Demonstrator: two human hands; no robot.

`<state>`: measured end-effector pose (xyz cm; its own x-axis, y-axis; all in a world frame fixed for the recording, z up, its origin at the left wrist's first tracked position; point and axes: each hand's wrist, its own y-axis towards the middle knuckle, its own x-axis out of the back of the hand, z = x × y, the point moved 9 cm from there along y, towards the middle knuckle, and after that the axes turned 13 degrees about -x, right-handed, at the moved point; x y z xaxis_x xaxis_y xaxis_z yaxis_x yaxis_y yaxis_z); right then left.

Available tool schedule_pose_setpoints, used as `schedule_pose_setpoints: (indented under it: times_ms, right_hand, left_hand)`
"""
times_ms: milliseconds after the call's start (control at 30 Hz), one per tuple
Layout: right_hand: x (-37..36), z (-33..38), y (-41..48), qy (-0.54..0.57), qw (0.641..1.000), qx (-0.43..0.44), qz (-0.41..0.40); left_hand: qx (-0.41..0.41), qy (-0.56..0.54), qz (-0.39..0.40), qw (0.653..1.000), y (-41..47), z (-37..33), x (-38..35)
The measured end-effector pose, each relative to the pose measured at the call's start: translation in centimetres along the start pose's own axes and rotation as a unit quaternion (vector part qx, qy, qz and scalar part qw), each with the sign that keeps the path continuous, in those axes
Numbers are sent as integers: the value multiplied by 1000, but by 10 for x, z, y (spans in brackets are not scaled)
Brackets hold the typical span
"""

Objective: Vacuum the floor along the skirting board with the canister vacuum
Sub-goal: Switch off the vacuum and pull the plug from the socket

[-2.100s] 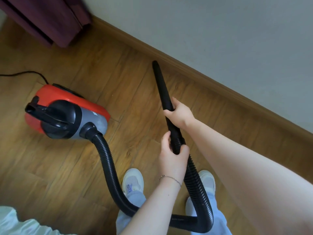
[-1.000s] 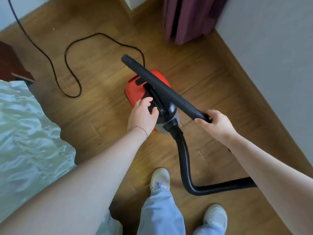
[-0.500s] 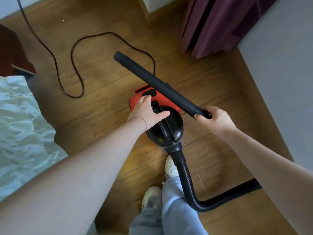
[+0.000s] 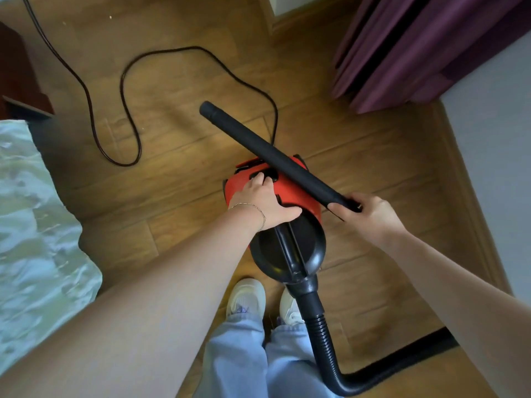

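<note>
Farther up the red canister vacuum (image 4: pixel 306 203) the left hand (image 4: pixel 260 201) has slid, lying flat, fingers (image 4: pixel 256 180) at the black switch (image 4: pixel 270 176). The right hand (image 4: pixel 370 211) grips the end of the wand (image 4: pixel 273 156) above it. The vacuum sits on the floor (image 4: pixel 186 182) by the shoes (image 4: pixel 247 294).
</note>
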<state>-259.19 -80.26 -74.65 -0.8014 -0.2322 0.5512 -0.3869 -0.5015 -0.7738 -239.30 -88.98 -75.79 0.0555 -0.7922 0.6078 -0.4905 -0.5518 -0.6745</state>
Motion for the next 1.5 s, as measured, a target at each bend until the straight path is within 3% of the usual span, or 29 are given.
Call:
schedule_pose_setpoints:
  times_ms: [700, 1500]
  right_hand:
    - [-16, -2, 11, 33, 999, -12, 15]
    - [-20, 1, -2, 10, 1000, 12, 9]
  left_hand:
    - [-36, 82, 63, 994, 12, 2, -7]
    - [-14, 36, 0, 999, 0, 0, 0]
